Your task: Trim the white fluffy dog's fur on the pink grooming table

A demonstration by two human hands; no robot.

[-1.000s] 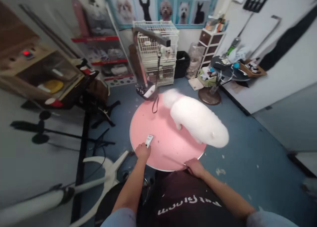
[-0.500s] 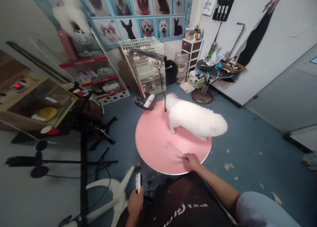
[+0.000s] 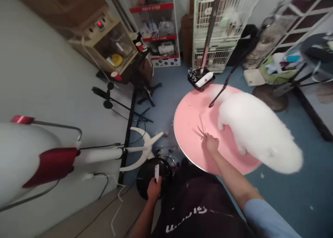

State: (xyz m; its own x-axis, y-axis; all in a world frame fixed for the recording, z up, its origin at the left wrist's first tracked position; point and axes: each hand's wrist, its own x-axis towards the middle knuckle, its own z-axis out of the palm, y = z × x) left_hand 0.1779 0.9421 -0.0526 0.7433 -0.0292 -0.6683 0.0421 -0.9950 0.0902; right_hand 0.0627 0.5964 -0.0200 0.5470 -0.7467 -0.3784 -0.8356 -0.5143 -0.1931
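Note:
A fluffy white dog stands on the round pink grooming table, its head end towards the right edge. My right hand is closed on a pair of scissors, over the near part of the table and left of the dog. The scissor blades are spread, a little blurred, and apart from the coat. Lower down, my left hand is closed round a slim white handheld device, held upright above a black round stool seat. What kind of device it is I cannot tell.
A metal arm with a dark hanging strap rises behind the table, beside a black tool tray. Wire cages stand at the back. Left are a white stand base and a red-and-white dryer.
My view has swung left and down. The scissors have gone from nearly closed-looking to spread blades, pointing away from me. My left hand still holds the white device, and the dog remains standing.

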